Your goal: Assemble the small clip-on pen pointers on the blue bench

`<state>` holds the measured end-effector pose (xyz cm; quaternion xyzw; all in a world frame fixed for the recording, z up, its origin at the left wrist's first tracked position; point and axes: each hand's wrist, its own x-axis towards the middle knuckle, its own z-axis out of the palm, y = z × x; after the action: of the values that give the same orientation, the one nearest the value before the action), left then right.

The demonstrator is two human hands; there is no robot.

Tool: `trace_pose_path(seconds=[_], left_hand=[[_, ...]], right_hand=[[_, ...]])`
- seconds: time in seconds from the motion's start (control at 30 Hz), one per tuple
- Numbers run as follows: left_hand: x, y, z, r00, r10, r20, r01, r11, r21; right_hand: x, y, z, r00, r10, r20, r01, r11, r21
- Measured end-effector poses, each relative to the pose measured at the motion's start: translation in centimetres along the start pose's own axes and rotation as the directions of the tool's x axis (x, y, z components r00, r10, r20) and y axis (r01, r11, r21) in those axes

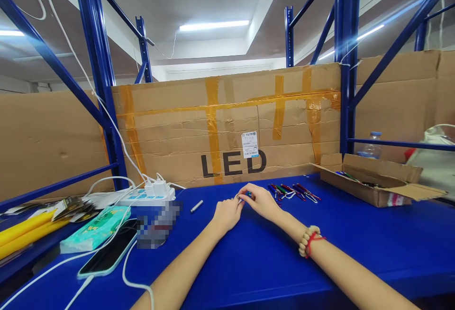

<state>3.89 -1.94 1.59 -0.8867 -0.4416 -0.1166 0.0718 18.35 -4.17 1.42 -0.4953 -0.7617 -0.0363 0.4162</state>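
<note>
My left hand [227,214] and my right hand [262,201] meet above the blue tabletop [270,258], fingertips touching. Both are closed in a pinch around something small, of which only a dark bit shows between the fingers; its kind is hidden. Just beyond my right hand lies a loose group of slim red, green and blue pieces with silvery wire-like loops [295,192]. To the left of my left hand rests a short whitish-grey stick [196,206], perhaps a pen.
At the right stands an open cardboard box [369,191] with slim coloured pieces inside. A phone [110,248], a tissue pack [95,227], white cables and a power strip [149,196] occupy the left. Taped cardboard [177,134] walls the back, between blue rack posts [346,63].
</note>
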Motion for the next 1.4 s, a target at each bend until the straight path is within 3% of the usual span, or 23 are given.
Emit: trace_pose_path(seconds=[0.5,0.83,1.0,1.4], left_hand=[[0.4,-0.7,0.7,0.996,-0.062,-0.058,0.056,0.993,-0.107],[0.7,-1.1,0.8,0.986,-0.032,-0.162,-0.011,0.967,-0.254],[1.0,-1.5,1.2,0.983,0.064,-0.17,-0.11,0.954,-0.278],[1.4,-2.0,1.9,0.977,0.091,-0.193,-0.146,0.944,-0.295]], right_hand=[[0.2,1.2,0.5,0.996,0.051,-0.067,-0.049,0.998,0.033],[0.5,1.7,-0.6,0.975,0.156,-0.158,-0.114,0.963,0.246],[0.7,1.5,-0.5,0.973,0.212,-0.091,-0.165,0.915,0.369],[0.6,1.5,0.0,0.972,0.231,0.039,-0.225,0.876,0.426]])
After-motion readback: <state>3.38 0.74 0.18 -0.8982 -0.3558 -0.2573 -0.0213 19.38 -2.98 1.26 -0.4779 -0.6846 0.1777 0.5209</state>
